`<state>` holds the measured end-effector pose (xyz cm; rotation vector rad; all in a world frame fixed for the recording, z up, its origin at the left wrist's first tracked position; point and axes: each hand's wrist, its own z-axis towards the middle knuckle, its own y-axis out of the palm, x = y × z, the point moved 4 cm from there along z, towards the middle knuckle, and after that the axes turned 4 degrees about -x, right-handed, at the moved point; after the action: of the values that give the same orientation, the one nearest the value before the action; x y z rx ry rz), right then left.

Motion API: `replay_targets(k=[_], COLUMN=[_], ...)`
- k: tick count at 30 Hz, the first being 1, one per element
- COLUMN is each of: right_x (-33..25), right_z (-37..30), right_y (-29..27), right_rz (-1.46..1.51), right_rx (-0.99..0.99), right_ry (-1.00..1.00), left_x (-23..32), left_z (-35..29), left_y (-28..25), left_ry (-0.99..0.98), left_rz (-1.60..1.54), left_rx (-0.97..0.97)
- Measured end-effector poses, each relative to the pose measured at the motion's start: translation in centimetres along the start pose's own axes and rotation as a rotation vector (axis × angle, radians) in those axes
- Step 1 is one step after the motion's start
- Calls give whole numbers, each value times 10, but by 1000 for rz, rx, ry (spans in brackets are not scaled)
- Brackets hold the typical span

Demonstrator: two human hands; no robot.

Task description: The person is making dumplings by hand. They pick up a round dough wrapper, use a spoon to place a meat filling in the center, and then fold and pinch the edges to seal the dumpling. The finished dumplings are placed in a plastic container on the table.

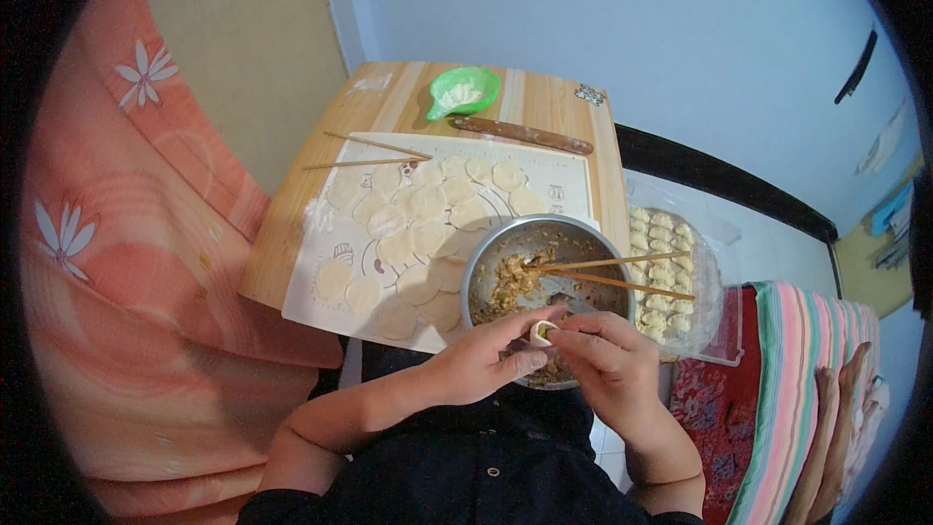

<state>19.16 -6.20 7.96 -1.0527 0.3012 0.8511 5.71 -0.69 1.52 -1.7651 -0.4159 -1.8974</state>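
Observation:
Above the near rim of a steel bowl [586, 233], a small dumpling [542, 332] sits pinched between my two hands, its wrapper folded and a bit of filling showing at the opening. My left hand [486, 358] cradles it from the left, thumb and fingers closed about it. From the right, the fingertips of my right hand [614, 362] press on its edge. Chopped brown filling [513, 282] lies in the bowl, partly hidden by my hands. Two wooden chopsticks [622, 260] rest in the filling and stick out over the right rim.
Round dough wrappers [428, 202] cover a white mat [573, 175] on the wooden table [292, 233]. Farther back are another chopstick pair [364, 163], a rolling pin [525, 133] and a green bowl [489, 85] of flour. Dumplings fill a clear tray [731, 331] at right. An orange curtain [146, 272] hangs left.

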Motion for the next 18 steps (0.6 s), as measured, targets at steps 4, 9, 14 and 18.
replay_targets(k=[4, 9, 14, 18], right_x=[0, 1, 2, -1], right_z=[1, -2, -1, 6], right_y=[0, 0, 2, 1], right_rz=[27, 38, 24, 34], right_rx=[55, 25, -12, -53], right_ry=[36, 114, 65, 36], left_x=[-1, 1, -5, -6], left_z=[3, 2, 2, 2], left_y=[-1, -2, -2, -2], left_ry=[-35, -49, -1, 73], left_rz=[18, 57, 108, 163], left_rx=[-26, -27, 7, 32])
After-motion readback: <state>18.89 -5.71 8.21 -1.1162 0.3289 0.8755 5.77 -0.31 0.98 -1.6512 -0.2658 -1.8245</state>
